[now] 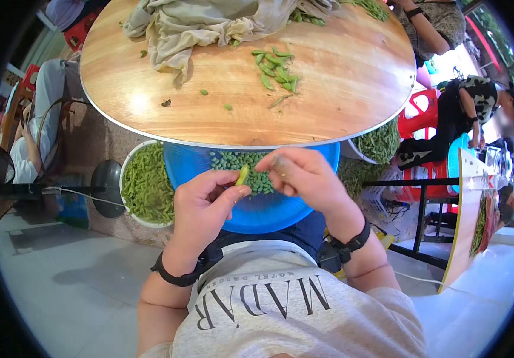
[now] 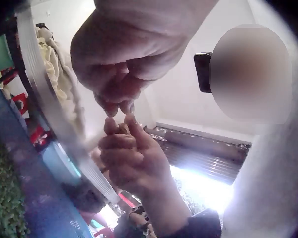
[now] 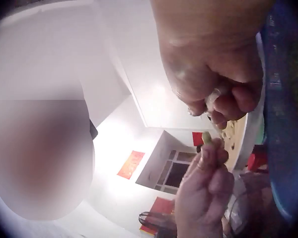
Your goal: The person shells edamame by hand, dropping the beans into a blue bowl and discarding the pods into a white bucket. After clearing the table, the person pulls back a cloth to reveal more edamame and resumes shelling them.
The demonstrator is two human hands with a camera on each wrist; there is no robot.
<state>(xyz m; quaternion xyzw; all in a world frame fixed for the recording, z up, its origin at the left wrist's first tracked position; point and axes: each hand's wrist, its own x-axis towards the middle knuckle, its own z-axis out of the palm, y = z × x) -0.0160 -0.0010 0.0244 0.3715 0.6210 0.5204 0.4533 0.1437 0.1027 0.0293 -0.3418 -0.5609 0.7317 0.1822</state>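
Note:
My left hand (image 1: 200,206) pinches a green soybean pod (image 1: 242,175) upright between thumb and forefinger. The pod's tip (image 3: 206,138) shows above those fingers in the right wrist view. My right hand (image 1: 305,176) is close beside the pod, its fingers curled and a pale smear on its skin. In the left wrist view the fingertips of both hands nearly meet. Under them is a blue basin (image 1: 263,218) holding many shelled green beans (image 1: 261,182).
A white tub (image 1: 149,185) of pods stands left of the basin, another heap of pods (image 1: 379,143) to the right. On the wooden table (image 1: 221,119) ahead lie a crumpled cloth (image 1: 197,30) and loose pods (image 1: 278,68). Other people sit or bend around.

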